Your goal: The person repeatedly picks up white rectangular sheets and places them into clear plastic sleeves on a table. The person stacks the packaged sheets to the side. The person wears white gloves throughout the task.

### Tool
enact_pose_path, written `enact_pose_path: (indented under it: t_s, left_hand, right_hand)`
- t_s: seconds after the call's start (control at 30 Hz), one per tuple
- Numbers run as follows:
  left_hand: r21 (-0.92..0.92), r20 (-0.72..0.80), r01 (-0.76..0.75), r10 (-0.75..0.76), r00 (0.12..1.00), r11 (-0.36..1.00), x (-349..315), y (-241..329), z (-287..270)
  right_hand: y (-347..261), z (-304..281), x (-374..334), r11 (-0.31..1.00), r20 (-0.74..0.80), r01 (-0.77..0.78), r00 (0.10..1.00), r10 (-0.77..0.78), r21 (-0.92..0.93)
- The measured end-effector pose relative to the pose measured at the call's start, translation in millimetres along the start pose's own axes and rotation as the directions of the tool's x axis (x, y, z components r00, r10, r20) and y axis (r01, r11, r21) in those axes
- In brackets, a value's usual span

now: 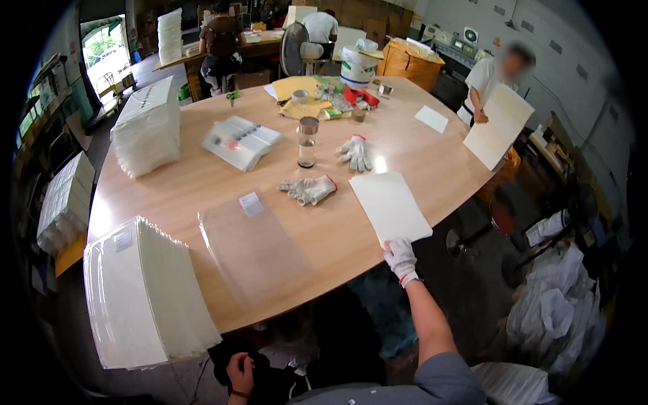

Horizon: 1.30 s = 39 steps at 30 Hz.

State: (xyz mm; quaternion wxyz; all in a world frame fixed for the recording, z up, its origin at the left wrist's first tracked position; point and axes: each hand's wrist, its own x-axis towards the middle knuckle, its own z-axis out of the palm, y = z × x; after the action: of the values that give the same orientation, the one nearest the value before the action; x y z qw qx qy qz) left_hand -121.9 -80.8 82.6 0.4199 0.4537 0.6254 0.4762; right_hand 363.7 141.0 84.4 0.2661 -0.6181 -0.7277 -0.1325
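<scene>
My right hand (401, 257), in a white knit glove with a red cuff edge, grips the near edge of a stack of white sheets (391, 206) at the table's right edge. Below the table's front edge, my bare left hand (240, 373) rests near my lap, its fingers curled and nothing showing in them. Two loose white gloves lie beyond the sheets: one glove (354, 154) near their far end, another glove (308, 190) to their left. A flat clear plastic sleeve (253, 250) with a white label lies in front of me on the left.
A tall stack of plastic-wrapped sheets (142, 297) stands at the table's near left, another wrapped stack (145, 128) beyond it. A clear jar (307, 143) stands mid-table. At the right, a person (496, 77) holds a large board (501, 125). Plastic bags (553, 304) lie on the floor.
</scene>
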Motion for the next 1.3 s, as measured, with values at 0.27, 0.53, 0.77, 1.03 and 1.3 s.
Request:
enact_pose_path:
  t_s: [0.27, 0.53, 0.77, 1.03, 1.3]
  left_hand:
    - [0.08, 0.143, -0.223, 0.21, 0.967, 0.971, 43, 46, 25]
    - [0.456, 0.31, -0.586, 0.497, 0.81, 0.67, 106, 65, 67]
    - [0.897, 0.314, -0.38, 0.276, 0.908, 0.229, 162, 52, 96]
    - [0.849, 0.381, -0.461, 0.306, 0.872, 0.257, 184, 41, 85]
    - [0.868, 0.3, -0.407, 0.35, 0.887, 0.287, 206, 44, 72]
  right_hand:
    - [14, -15, 12, 0.981, 0.054, 0.182, 0.981, -0.185, 0.063]
    - [16, -34, 22, 0.996, 0.012, 0.075, 0.997, -0.074, -0.051]
    - [-40, -51, -33, 0.954, 0.043, 0.177, 0.98, -0.192, 0.242]
    - [13, -19, -56, -0.643, 0.754, -0.405, 0.244, 0.61, 0.651]
    - [-7, -34, -24, -0.576, 0.773, -0.615, 0.088, 0.629, 0.539]
